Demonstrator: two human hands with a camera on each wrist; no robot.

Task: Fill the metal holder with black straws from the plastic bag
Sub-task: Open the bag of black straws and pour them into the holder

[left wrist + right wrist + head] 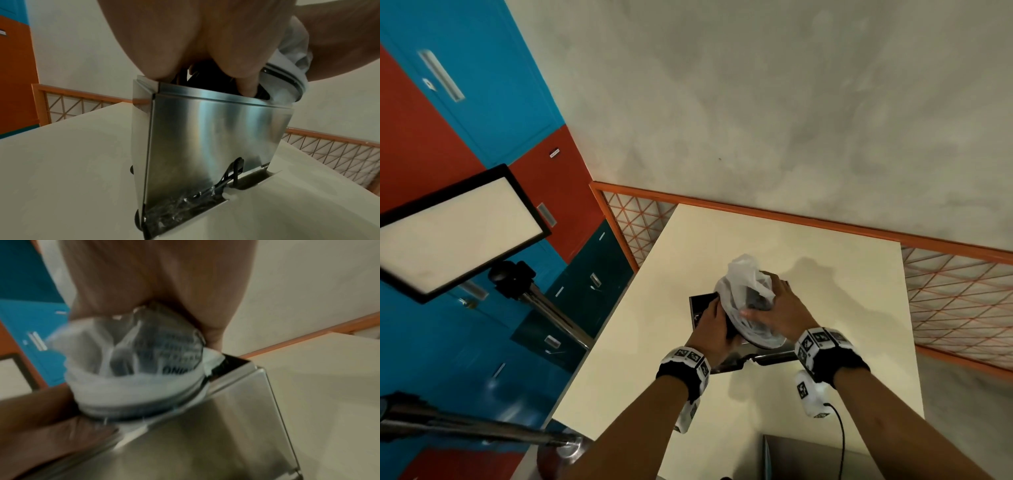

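Note:
A shiny metal holder stands upright on the cream table. Black straws fill its open top, and more show in the slot at its base. My left hand grips the holder's top rim, with its fingers dipped inside among the straws. A crumpled clear plastic bag with dark print sits mouth-down over the holder's top. My right hand grips that bag from the right. The right wrist view is blurred.
An orange mesh fence runs along the table's far and right sides. A white panel on a tripod and blue and red lockers stand to the left. A grey metal item lies at the near table edge.

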